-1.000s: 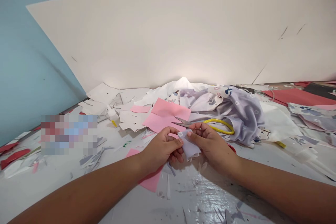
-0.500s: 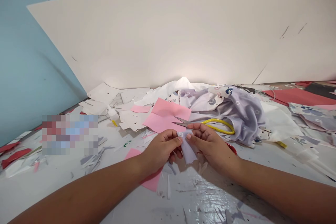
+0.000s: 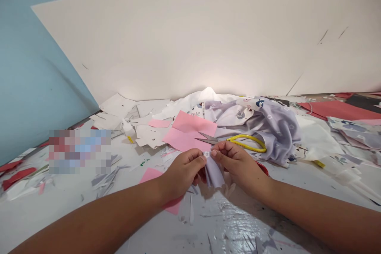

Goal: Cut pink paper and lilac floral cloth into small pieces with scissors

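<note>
Between my two hands hangs a small piece of lilac floral fabric [image 3: 213,172], gathered into folds at its top edge. My left hand [image 3: 185,168] pinches its upper left side between thumb and fingers. On the other side, my right hand [image 3: 237,162] is closed on the upper right edge. Just beyond my right fingers lie scissors [image 3: 248,143] with yellow handles, their blades slightly apart over a pink sheet [image 3: 190,129]. Another pink piece [image 3: 150,175] is partly hidden under my left wrist. Something red [image 3: 262,168] shows behind my right hand, mostly covered.
A heap of lilac and white cloth [image 3: 268,127] lies behind the scissors, against a white board [image 3: 190,39]. White paper offcuts [image 3: 153,135] and a small white bottle [image 3: 128,129] are at the left. Red sheets [image 3: 342,110] lie far right. Scraps litter the white tabletop [image 3: 226,222].
The fabric's top edge has been bunched into tighter folds, and my fingertips are closer together. The scissors and the cloth heap have stayed in place.
</note>
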A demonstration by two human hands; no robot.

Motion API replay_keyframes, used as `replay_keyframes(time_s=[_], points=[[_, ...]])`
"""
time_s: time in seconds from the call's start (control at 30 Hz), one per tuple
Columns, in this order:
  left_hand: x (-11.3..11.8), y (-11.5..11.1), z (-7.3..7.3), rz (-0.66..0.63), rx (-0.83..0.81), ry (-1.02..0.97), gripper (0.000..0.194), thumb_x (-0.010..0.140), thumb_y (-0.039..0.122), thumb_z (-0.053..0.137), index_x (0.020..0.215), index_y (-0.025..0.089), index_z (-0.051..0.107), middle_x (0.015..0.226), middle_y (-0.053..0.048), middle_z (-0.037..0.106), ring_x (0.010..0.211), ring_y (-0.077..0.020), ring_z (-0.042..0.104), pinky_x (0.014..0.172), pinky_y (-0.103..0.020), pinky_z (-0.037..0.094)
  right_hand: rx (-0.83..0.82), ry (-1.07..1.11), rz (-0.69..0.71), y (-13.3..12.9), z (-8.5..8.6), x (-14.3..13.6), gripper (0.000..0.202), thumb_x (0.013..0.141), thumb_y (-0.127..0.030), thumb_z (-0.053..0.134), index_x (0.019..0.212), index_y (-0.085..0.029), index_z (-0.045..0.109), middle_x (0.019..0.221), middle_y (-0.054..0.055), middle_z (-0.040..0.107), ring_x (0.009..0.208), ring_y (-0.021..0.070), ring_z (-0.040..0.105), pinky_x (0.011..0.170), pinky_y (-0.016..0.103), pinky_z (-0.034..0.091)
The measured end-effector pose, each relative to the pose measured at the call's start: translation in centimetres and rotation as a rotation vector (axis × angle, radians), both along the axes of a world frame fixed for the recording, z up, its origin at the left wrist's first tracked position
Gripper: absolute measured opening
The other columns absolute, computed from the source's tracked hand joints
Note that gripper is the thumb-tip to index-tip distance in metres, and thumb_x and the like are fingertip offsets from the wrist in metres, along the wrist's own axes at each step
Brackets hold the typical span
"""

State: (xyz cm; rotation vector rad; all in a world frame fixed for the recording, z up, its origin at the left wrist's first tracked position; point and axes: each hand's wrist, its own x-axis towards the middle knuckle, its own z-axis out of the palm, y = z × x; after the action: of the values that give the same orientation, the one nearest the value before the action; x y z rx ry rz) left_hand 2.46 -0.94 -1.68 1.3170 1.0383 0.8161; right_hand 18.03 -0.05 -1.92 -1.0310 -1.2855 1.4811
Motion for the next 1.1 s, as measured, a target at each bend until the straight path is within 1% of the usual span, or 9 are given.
replay_keyframes(time_s=[0.17, 0.27, 0.37, 0.43, 0.5, 0.67, 0.8, 0.9, 1.1], points=[[0.22, -0.19, 0.47, 0.0, -0.032, 0.048, 0.022, 0.075, 0.032, 0.055, 0.064, 0.017, 0.044, 0.052, 0.003, 0.052, 0.044, -0.0069, 0.046, 0.042, -0.018, 0.033, 0.032, -0.048, -0.091, -0.17, 0.17, -0.07, 0.027, 0.069, -0.041, 0.062, 0.077, -0.018, 0.052, 0.058, -0.005, 0.051, 0.048, 0.0082, 0.045, 0.045, 0.021, 0.036], [0.29, -0.12, 0.47, 0.01, -0.026, 0.086, 0.02, 0.076, 0.029, 0.052, 0.062, 0.017, 0.043, 0.049, 0.001, 0.054, 0.043, -0.0073, 0.046, 0.042, -0.018, 0.032, 0.04, -0.065, -0.113, -0.27, 0.08, -0.03, 0.03, 0.069, -0.043, 0.062, 0.083, -0.019, 0.052, 0.063, -0.004, 0.054, 0.052, 0.0096, 0.048, 0.048, 0.022, 0.039], [0.15, 0.07, 0.27, 0.028, 0.003, 0.076, 0.021, 0.078, 0.03, 0.05, 0.062, 0.017, 0.044, 0.049, 0.002, 0.055, 0.042, -0.0067, 0.044, 0.043, -0.018, 0.033, 0.007, -0.048, -0.015, -0.27, -0.06, 0.12, 0.033, 0.07, -0.041, 0.062, 0.092, -0.019, 0.051, 0.07, -0.003, 0.055, 0.056, 0.0103, 0.051, 0.048, 0.023, 0.042], [0.01, 0.17, 0.15, 0.055, 0.031, 0.051, 0.02, 0.078, 0.032, 0.05, 0.065, 0.017, 0.045, 0.05, 0.003, 0.053, 0.042, -0.0066, 0.044, 0.043, -0.019, 0.034, -0.005, -0.038, 0.09, -0.25, -0.14, 0.24, 0.03, 0.071, -0.038, 0.063, 0.091, -0.018, 0.052, 0.074, -0.001, 0.057, 0.059, 0.0107, 0.052, 0.048, 0.022, 0.043], [-0.09, 0.22, 0.09, 0.082, 0.059, 0.047, 0.017, 0.078, 0.032, 0.051, 0.07, 0.017, 0.048, 0.05, 0.004, 0.051, 0.042, -0.0065, 0.043, 0.043, -0.019, 0.034, 0.005, -0.025, 0.149, -0.22, -0.22, 0.31, 0.024, 0.071, -0.034, 0.063, 0.086, -0.017, 0.053, 0.073, -0.001, 0.058, 0.059, 0.0103, 0.053, 0.048, 0.022, 0.044], [-0.15, 0.09, 0.27, 0.045, 0.09, 0.031, 0.011, 0.079, 0.028, 0.05, 0.078, 0.017, 0.051, 0.055, 0.003, 0.054, 0.047, -0.0071, 0.047, 0.046, -0.018, 0.037, 0.026, 0.0, 0.118, -0.17, -0.34, 0.3, 0.017, 0.072, -0.031, 0.063, 0.076, -0.017, 0.052, 0.066, -0.003, 0.055, 0.055, 0.0081, 0.05, 0.047, 0.021, 0.043], [-0.25, -0.06, 0.35, 0.068, 0.184, 0.067, 0.01, 0.081, 0.027, 0.048, 0.077, 0.018, 0.052, 0.058, 0.004, 0.054, 0.052, -0.0068, 0.048, 0.049, -0.018, 0.037, -0.039, 0.019, 0.192, -0.1, -0.13, 0.33, 0.02, 0.075, -0.035, 0.06, 0.08, -0.019, 0.048, 0.067, -0.003, 0.058, 0.052, 0.0093, 0.055, 0.047, 0.022, 0.042], [-0.43, -0.07, 0.23, 0.06, 0.261, 0.096, 0.011, 0.082, 0.028, 0.048, 0.079, 0.019, 0.053, 0.059, 0.004, 0.053, 0.055, -0.0071, 0.05, 0.052, -0.018, 0.037, -0.092, 0.078, 0.196, -0.07, 0.06, 0.43, 0.02, 0.075, -0.035, 0.06, 0.081, -0.021, 0.047, 0.069, -0.003, 0.059, 0.051, 0.0093, 0.056, 0.047, 0.022, 0.042], [-0.59, 0.21, 0.04, -0.001, 0.173, -0.072, 0.011, 0.081, 0.031, 0.049, 0.085, 0.021, 0.053, 0.062, 0.005, 0.05, 0.053, -0.0067, 0.049, 0.052, -0.02, 0.038, -0.122, 0.248, 0.169, -0.26, 0.41, 0.53, 0.017, 0.069, -0.026, 0.063, 0.082, -0.021, 0.053, 0.067, -0.004, 0.058, 0.051, 0.0079, 0.055, 0.048, 0.021, 0.042]])
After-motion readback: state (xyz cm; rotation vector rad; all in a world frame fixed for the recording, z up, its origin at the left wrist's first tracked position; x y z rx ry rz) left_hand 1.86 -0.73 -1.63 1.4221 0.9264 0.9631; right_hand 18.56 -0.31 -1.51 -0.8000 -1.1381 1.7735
